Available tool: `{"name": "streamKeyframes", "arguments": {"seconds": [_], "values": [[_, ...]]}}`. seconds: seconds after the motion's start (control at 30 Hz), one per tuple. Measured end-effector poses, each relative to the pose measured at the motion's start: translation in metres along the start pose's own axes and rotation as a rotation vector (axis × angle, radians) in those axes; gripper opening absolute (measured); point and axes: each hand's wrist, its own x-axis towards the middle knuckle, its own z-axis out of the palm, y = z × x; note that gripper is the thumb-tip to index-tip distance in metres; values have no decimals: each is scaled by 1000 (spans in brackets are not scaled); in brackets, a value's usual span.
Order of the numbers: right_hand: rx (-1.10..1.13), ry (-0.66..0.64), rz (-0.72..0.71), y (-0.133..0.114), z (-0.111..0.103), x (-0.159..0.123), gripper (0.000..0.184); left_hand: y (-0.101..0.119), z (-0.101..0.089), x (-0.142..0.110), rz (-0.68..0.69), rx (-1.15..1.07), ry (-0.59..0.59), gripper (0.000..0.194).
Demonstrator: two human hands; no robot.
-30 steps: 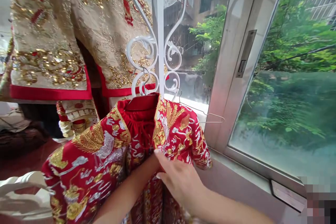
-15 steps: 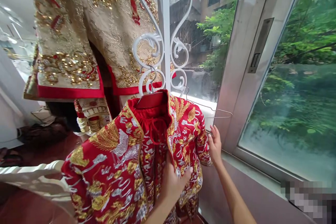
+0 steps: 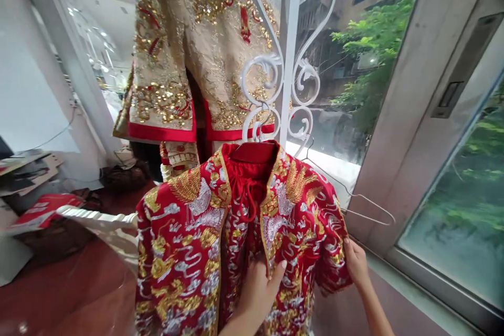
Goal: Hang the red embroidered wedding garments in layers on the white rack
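Note:
A red jacket (image 3: 185, 268) embroidered in gold and silver hangs by its collar end on a hanger (image 3: 262, 121) hooked to a white scrolled metal stand (image 3: 290, 63). Inside its open front is a red inner garment with a tied cord (image 3: 249, 199). My left hand (image 3: 258, 289) grips the jacket's front edge on the right side, thumb outside and fingers hidden inside the opening. Out at the sleeve on the right, my right hand (image 3: 357, 262) pinches the fabric near the cuff.
A cream garment (image 3: 220, 58) with gold sequins and red trim hangs behind. A bare wire hanger (image 3: 374, 205) juts out beside the window frame (image 3: 409, 115). At left stand a cream carved rail (image 3: 98, 220) and a low shelf with a red package (image 3: 51, 207).
My right hand has come down from beside the sleeve and closed on it, and the sleeve now spreads outward. My left hand keeps its hold. The view has turned left.

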Motion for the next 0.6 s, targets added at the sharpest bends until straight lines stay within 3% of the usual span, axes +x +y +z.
{"name": "streamKeyframes", "arguments": {"seconds": [0.07, 0.1, 0.17, 0.23, 0.3, 0.37, 0.43, 0.5, 0.6], "values": [[-36, -43, -8, -5, -2, -6, 48, 6, -43, 2, 306, 65, 133, 32], [-117, -8, -54, -11, -4, -9, 46, 11, -67, 4, 497, 98, 268, 30], [-341, 198, -236, -35, -9, -13, 35, 25, -117, 17, 755, 275, 566, 27], [-490, 466, -502, -75, -12, -5, 22, 44, -160, 37, 719, 497, 707, 27], [-446, 530, -755, -126, -9, 19, 20, 62, -190, 61, 556, 616, 636, 40], [-383, 406, -849, -175, 2, 56, 24, 75, -205, 82, 447, 637, 476, 51], [-388, 90, -879, -211, 17, 96, 32, 82, -209, 96, 364, 662, 286, 56], [-429, -253, -791, -228, 29, 130, 36, 85, -208, 102, 314, 696, 156, 58], [-384, -435, -625, -227, 36, 156, 39, 88, -208, 107, 323, 682, 125, 56]]}}
